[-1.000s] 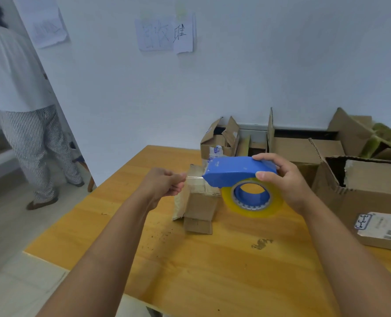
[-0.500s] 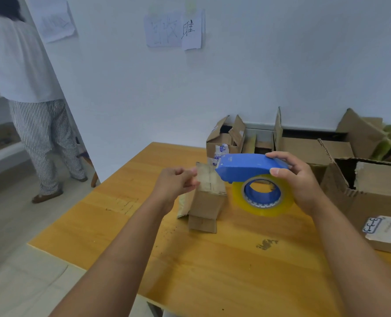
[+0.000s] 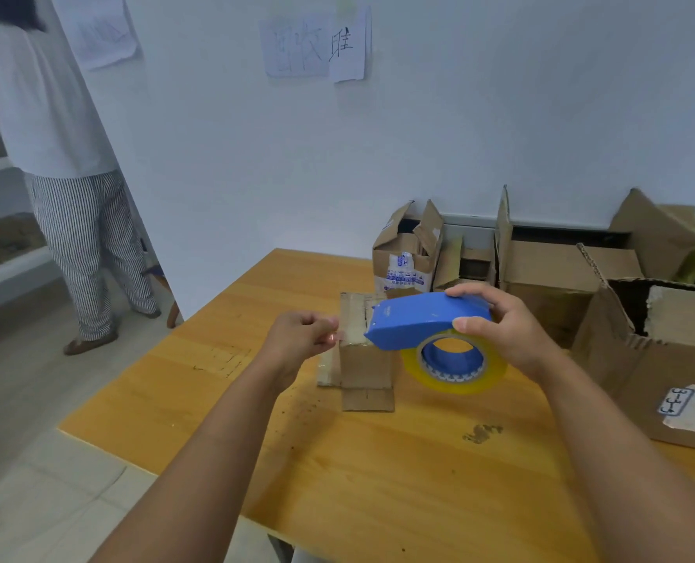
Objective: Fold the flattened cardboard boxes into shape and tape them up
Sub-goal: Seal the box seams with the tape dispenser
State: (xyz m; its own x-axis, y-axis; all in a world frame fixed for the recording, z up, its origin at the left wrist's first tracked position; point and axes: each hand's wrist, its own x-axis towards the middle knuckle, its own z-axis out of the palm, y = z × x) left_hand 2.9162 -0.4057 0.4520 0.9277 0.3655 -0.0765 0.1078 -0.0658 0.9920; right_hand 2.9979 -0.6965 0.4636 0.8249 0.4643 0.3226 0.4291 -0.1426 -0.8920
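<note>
Right hand wrapped over the blue tape dispenser, fingers across the top and thumb on the near face, yellow-tinted roll hanging below, the whole thing held up off the tabletop. Left hand closed in a pinch on the free end of clear tape, a short length drawn out between that grip and the dispenser's nose. Small cardboard box standing on the tabletop behind and below the stretched tape, one flap splayed flat toward the near side, another hanging loose on the left; top apparently not sealed yet. More opened boxes crowded along the wall and at the right edge.

Likely trouble from here: slack in that short strip letting it curl and stick to itself or to the pinching fingertips. Landing the tape off the seam, since neither hand is steadying the box. Light box tipping or sliding under the press of the dispenser. Loose flaps springing apart before the tape bites, leaving a crooked or gaping closure
</note>
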